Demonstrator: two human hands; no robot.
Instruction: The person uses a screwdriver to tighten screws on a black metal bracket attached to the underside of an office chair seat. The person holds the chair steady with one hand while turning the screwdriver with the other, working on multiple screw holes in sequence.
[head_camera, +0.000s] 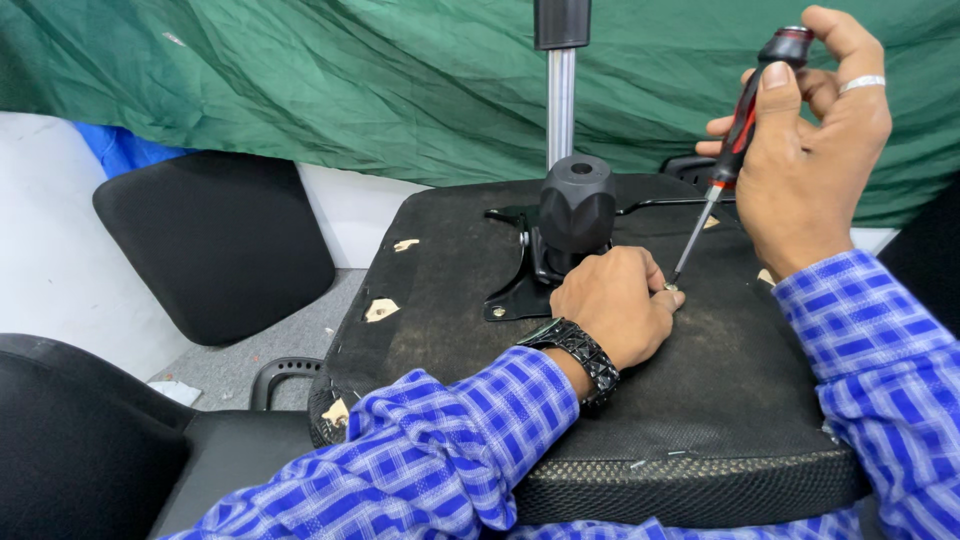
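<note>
An upturned black chair seat (450, 300) lies in front of me with its fabric underside facing up. A black metal mechanism plate (520, 285) with a round black knob-like column (577, 203) is mounted at its middle. My right hand (815, 150) grips a red-and-black screwdriver (742, 125), whose tip meets a small screw (670, 287) on the seat. My left hand (615, 300) rests closed on the seat beside the plate, its fingertips pinching at that screw. A black wristwatch (580, 355) sits on my left wrist.
A black chair backrest (215, 245) leans against the white wall at left. A chrome pole (560, 105) rises behind the seat, before a green cloth (300, 80). A black armrest (285, 375) lies on the grey floor, and another black cushion (70, 440) fills the lower left.
</note>
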